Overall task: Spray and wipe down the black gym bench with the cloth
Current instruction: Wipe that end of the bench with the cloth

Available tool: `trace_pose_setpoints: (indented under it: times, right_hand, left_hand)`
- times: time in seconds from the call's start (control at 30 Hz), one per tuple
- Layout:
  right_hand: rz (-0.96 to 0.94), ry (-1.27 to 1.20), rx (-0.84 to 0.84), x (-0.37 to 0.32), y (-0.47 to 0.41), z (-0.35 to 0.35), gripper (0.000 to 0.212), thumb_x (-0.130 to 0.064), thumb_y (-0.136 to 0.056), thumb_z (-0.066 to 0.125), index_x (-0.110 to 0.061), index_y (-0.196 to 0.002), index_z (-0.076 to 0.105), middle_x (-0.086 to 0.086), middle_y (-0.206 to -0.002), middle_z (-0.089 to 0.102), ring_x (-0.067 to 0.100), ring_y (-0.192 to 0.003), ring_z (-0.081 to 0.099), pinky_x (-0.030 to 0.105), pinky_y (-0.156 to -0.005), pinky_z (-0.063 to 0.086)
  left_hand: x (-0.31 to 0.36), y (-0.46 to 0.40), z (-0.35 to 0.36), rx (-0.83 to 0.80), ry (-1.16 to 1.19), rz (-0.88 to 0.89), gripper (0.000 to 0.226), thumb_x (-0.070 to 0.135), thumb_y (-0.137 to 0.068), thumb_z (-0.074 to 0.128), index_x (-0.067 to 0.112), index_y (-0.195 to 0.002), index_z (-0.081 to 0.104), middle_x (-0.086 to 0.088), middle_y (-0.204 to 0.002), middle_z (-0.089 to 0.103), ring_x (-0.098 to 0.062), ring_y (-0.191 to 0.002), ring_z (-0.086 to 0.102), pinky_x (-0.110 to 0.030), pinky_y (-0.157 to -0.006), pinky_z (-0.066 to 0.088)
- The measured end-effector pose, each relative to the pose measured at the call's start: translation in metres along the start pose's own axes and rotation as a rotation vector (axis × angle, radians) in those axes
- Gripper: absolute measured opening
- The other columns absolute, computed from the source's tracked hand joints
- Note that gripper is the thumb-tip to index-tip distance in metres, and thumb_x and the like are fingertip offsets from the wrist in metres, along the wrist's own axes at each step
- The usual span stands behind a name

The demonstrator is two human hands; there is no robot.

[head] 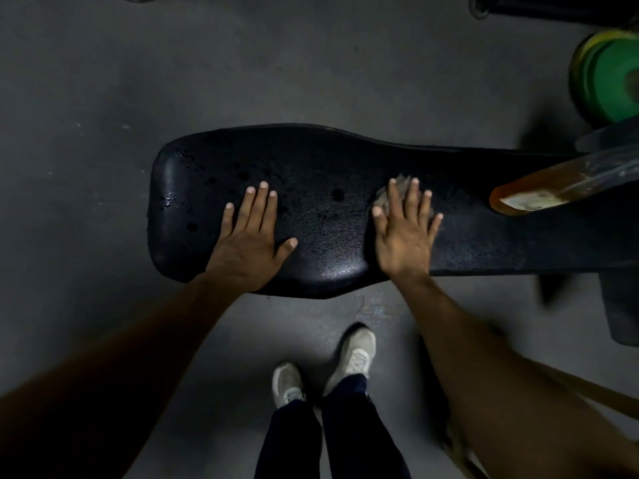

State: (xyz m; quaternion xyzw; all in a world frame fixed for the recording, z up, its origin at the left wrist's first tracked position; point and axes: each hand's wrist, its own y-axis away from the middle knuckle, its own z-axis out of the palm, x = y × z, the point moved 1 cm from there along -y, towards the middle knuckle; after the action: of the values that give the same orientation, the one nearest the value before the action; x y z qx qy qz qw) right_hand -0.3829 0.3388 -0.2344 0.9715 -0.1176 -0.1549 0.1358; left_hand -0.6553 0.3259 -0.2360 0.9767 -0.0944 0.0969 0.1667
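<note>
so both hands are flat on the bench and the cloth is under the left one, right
Not quite. Both hands lie flat on the bench, but the cloth is under the right hand, showing past its fingers. The left hand rests on bare padding with nothing beneath it. The head view shows this.

cloth (383, 197) under right hand (404, 236), on bench (328, 188)

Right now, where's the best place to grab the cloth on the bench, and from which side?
Take the cloth at its bunched far edge, showing beyond the right hand fingertips; from above, since it lies flat on the bench.
</note>
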Motion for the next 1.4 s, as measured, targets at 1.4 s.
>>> trace_pose_setpoints:
  times: [1.4]
  right_hand:
    - [-0.174, 0.086, -0.015, 0.007, -0.074, -0.025, 0.057, -0.045, -0.113, 0.032, -0.034, -0.167, 0.021, -0.001, -0.178, 0.009, 0.029, -0.165, 0.004, 0.06, -0.13, 0.002]
  left_hand:
    - [0.008, 0.0, -0.006, -0.076, -0.01, -0.041, 0.087, 0.068, -0.098, 0.02, 0.014, -0.159, -0.011, -0.003, -0.166, -0.024, -0.019, -0.152, -0.024, -0.051, -0.123, -0.005]
